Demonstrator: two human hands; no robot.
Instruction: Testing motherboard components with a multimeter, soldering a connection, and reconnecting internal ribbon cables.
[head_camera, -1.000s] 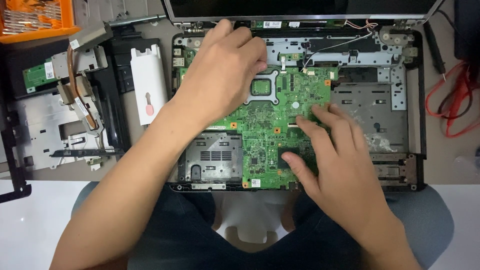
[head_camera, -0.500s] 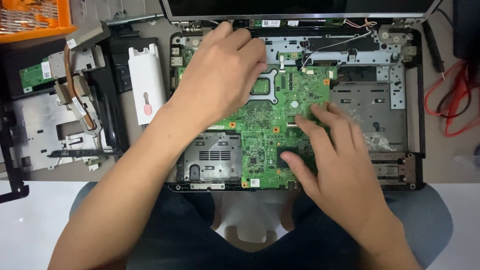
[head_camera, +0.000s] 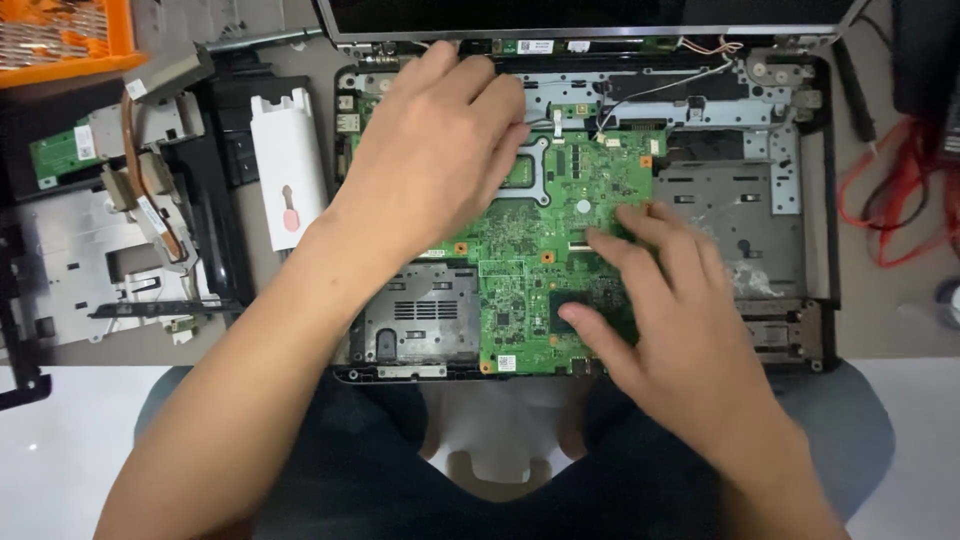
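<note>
Green rectangular circuit board (head_camera: 540, 250) seated in open black plastic laptop base (head_camera: 820, 200), middle of it. Left hand (head_camera: 440, 150) flat on board's upper left corner, fingers curled over the top edge, grip unclear. Right hand (head_camera: 670, 320) spread open, fingertips pressing board's lower right. White plastic panel (head_camera: 288, 165) left of base; orange tray (head_camera: 65, 40) far upper left.

The circuit board (head_camera: 540, 270) lies inside the open laptop base (head_camera: 820, 200). The left hand (head_camera: 440, 150) rests on its back part, the right hand (head_camera: 670, 320) on its front. Loose parts (head_camera: 110, 250) lie left.
</note>
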